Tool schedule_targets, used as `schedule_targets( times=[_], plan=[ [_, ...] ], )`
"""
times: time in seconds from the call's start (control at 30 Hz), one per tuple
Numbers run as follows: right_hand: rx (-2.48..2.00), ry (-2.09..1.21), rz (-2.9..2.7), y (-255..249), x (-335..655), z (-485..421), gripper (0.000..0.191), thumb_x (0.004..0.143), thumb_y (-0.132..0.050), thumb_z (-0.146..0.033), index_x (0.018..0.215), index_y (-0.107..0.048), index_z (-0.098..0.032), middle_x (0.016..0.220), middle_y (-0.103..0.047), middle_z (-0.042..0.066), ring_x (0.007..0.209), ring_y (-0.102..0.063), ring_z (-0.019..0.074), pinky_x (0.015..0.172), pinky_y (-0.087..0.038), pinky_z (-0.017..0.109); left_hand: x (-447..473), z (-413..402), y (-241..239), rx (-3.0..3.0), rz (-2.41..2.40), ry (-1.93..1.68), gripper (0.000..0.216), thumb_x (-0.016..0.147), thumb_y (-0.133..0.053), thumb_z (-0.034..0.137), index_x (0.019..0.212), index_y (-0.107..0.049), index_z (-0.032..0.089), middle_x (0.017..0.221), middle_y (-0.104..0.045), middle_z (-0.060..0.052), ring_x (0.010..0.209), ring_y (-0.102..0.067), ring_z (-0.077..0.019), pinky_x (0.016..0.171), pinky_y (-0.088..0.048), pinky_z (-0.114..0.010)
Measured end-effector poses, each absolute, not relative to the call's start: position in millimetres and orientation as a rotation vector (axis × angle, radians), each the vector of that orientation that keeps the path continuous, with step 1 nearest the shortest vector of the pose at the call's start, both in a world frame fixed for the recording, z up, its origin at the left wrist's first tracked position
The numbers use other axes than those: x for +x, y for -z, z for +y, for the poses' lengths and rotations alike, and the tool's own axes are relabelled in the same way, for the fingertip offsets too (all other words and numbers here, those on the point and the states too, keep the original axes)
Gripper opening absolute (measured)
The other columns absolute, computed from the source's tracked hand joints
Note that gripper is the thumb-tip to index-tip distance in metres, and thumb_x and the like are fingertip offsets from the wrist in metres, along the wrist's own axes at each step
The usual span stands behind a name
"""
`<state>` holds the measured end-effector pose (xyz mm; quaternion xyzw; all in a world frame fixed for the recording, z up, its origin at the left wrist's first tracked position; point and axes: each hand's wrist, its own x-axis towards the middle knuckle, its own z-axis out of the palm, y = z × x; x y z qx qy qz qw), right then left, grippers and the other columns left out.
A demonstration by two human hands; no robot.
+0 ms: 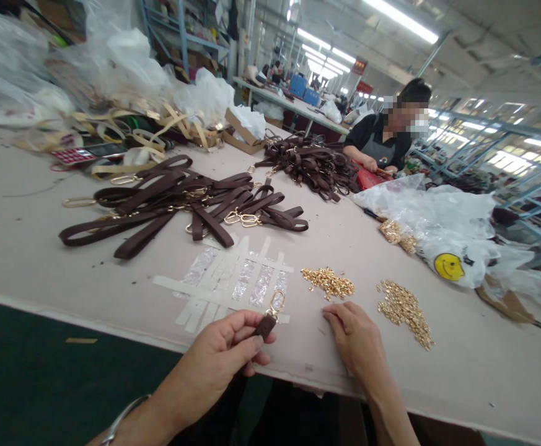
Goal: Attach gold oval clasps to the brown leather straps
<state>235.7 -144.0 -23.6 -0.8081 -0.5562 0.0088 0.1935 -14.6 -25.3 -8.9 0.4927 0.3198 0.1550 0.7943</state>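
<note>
My left hand [226, 359] pinches the end of a dark brown strap [265, 325] with a gold clasp [277, 301] at its tip, near the front edge of the table [28, 248]. My right hand [354, 341] rests palm down on the table with its fingertips on the surface, just below a small heap of gold fittings [328, 282]. A second heap of gold fittings [404, 310] lies to its right. White tape strips [233, 282] form a grid on the table just beyond my left hand.
A pile of brown straps with gold clasps [181, 204] lies mid-table, another pile [312, 164] farther back. Plastic bags [437, 229], one with a yellow smiley, sit at right. A seated person in black [382, 142] works at the far end. Tan straps and bags clutter the back left.
</note>
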Motion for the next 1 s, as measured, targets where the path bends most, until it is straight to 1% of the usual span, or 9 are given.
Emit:
schedule_targets(
  times=[0.27,0.47,0.53,0.6,0.7,0.73,0.83,0.9,1.0],
  plan=[
    [-2.234,-0.011,-1.667,29,226,-141,0.023,0.099,-0.047,-0.026,0.088,-0.067,-0.021,0.087,-0.067,0.008,0.089,-0.061,0.0271,0.084,-0.045,0.042,-6,-29,8,1.047,0.671,-0.355,0.021,0.086,-0.063,0.024,0.106,-0.067,0.018,0.101,-0.074,-0.006,0.079,-0.07,-0.0158,0.06,-0.046,-0.022],
    [-2.206,-0.106,-1.582,27,231,-137,0.02,0.097,-0.049,-0.022,0.095,-0.069,-0.022,0.093,-0.07,0.007,0.091,-0.064,0.0252,0.085,-0.047,0.039,-5,-32,7,1.056,0.631,-0.346,0.019,0.089,-0.061,0.024,0.106,-0.067,0.02,0.101,-0.074,-0.004,0.08,-0.069,-0.0143,0.061,-0.046,-0.021],
    [-2.187,-0.121,-1.532,25,228,-137,0.019,0.096,-0.05,-0.024,0.093,-0.069,-0.021,0.092,-0.071,0.007,0.091,-0.065,0.0259,0.085,-0.048,0.04,-4,-32,7,1.046,0.64,-0.352,0.018,0.088,-0.062,0.024,0.105,-0.067,0.02,0.101,-0.075,-0.004,0.08,-0.069,-0.0143,0.061,-0.045,-0.021],
    [-2.156,-0.143,-1.478,22,218,-139,0.02,0.097,-0.05,-0.029,0.094,-0.068,-0.021,0.092,-0.072,0.006,0.088,-0.066,0.0237,0.08,-0.051,0.036,-2,-32,7,1.039,0.652,-0.356,0.018,0.088,-0.062,0.023,0.105,-0.067,0.02,0.1,-0.075,-0.003,0.082,-0.07,-0.0146,0.062,-0.045,-0.021],
    [-1.973,-0.35,-1.276,18,188,-142,0.02,0.097,-0.054,-0.037,0.095,-0.068,-0.024,0.081,-0.071,0.001,0.074,-0.067,0.0173,0.067,-0.053,0.027,1,-33,5,1.036,0.64,-0.361,0.018,0.089,-0.062,0.024,0.106,-0.068,0.021,0.101,-0.076,-0.003,0.086,-0.07,-0.0155,0.065,-0.046,-0.022],
    [-1.88,-0.455,-1.19,17,177,-143,0.018,0.095,-0.058,-0.039,0.095,-0.069,-0.024,0.079,-0.071,0.0,0.073,-0.067,0.0162,0.066,-0.053,0.025,2,-34,5,1.034,0.628,-0.363,0.019,0.089,-0.062,0.025,0.107,-0.068,0.021,0.101,-0.076,-0.003,0.087,-0.07,-0.0156,0.066,-0.046,-0.022],
    [-1.64,-0.725,-0.997,16,150,-140,0.013,0.09,-0.067,-0.037,0.093,-0.072,-0.025,0.082,-0.073,-0.001,0.076,-0.069,0.0156,0.072,-0.055,0.024,2,-36,1,1.019,0.588,-0.376,0.02,0.09,-0.062,0.024,0.108,-0.069,0.021,0.095,-0.077,0.0,0.086,-0.069,-0.0147,0.068,-0.046,-0.022],
    [-1.568,-0.811,-0.928,16,141,-137,0.011,0.088,-0.069,-0.036,0.091,-0.074,-0.025,0.082,-0.075,-0.001,0.077,-0.07,0.0156,0.075,-0.055,0.024,2,-36,0,1.035,0.568,-0.397,0.021,0.09,-0.062,0.022,0.109,-0.07,0.022,0.09,-0.075,0.002,0.083,-0.067,-0.0134,0.069,-0.046,-0.022],
    [-1.555,-0.882,-0.85,16,140,-133,0.013,0.086,-0.073,-0.037,0.089,-0.075,-0.025,0.078,-0.074,-0.001,0.075,-0.07,0.0159,0.073,-0.055,0.024,0,-36,1,1.114,0.559,-0.435,0.023,0.091,-0.06,0.018,0.109,-0.071,0.023,0.084,-0.073,0.004,0.082,-0.065,-0.0127,0.071,-0.047,-0.022]
  ],
)
